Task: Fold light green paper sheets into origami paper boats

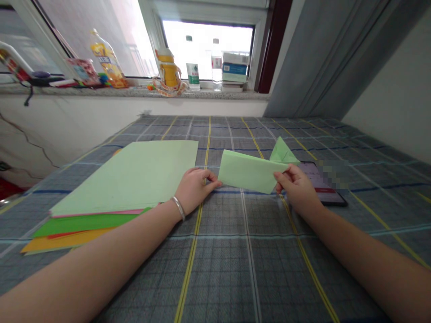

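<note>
Between my two hands a folded light green paper [247, 171] is held up, tilted toward me. My left hand [197, 188], with a silver bangle on its wrist, pinches the paper's lower left corner. Thumb and fingers of my right hand [296, 186] grip its right end. Just behind that end stands a small folded green paper piece [283, 151] with a pointed top; whether it joins the held paper I cannot tell. A stack of coloured paper sheets [144, 175], pale green on top, lies to the left of my left hand.
A phone [323, 190] lies on the checked cloth [222, 269] behind my right hand. Along the windowsill [134, 92] stand a yellow drink bottle [108, 63], a yellow flask [169, 72], clear bottles [193, 74] and boxes [235, 69]. A grey curtain [303, 58] hangs at right.
</note>
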Demonstrator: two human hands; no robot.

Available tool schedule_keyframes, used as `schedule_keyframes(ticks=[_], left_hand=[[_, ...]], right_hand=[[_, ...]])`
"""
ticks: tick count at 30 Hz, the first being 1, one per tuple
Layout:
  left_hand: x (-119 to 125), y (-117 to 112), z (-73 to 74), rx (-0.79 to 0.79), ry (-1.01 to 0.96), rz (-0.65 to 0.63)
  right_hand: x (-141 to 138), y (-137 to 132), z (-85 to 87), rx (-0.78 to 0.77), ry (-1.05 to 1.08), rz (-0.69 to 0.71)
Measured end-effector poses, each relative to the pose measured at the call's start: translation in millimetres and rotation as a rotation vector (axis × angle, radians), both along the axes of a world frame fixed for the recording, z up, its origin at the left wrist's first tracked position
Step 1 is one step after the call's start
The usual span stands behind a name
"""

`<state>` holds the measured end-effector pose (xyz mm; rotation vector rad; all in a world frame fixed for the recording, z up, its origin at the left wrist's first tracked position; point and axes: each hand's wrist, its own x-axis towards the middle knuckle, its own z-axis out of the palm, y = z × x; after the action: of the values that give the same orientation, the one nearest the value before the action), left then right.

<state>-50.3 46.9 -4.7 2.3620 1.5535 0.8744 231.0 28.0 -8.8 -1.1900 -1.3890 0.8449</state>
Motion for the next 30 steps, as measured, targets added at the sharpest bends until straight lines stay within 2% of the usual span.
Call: schedule_keyframes(ticks=[2,4,6,8,10,14,17,22,26,30], left_hand=[[-1.2,1.5,-1.4,-0.069,-0.045,-0.008],[-1.7,3.6,-4.3,-0.142,-0.181,-0.042],[-1.6,5.7,-8.1,-0.208,-0.357,-0.111],[-1.3,7.1,-11.4,-0.252,-0.445,-0.176],[-1.3,7.7,-12.8,-0.274,-0.401,-0.225],[-0.8,7.1,-10.2,-0.286,-0.184,-0.36],[0.7,5.6,-7.9,-0.236,-0.077,-0.379],[1.5,-0.1,-5.4,-0.296,-0.136,-0.419],[0.6,-2.8,0.2,-0.253,-0.065,-0.489],[0.8,0.5,0.3,-0.291,-0.053,-0.546]], right_hand=[[4.8,3.6,-1.2,0.015,0.011,-0.024],[9.1,7.0,-2.3,0.022,0.01,-0.029],[10.3,8.3,-3.3,0.02,-0.013,-0.008],[7.7,6.6,-3.9,0.009,-0.055,0.026],[2.7,2.8,-3.9,-0.005,-0.104,0.07],[-5.2,-2.9,-3.0,-0.017,-0.133,0.103],[-6.1,-2.3,-2.3,-0.024,-0.106,0.076],[-6.1,-0.3,-2.9,-0.014,-0.099,0.062],[-7.1,-0.7,-2.6,0.017,-0.093,0.035],[-7.7,-0.9,-2.1,0.017,-0.075,0.013]])
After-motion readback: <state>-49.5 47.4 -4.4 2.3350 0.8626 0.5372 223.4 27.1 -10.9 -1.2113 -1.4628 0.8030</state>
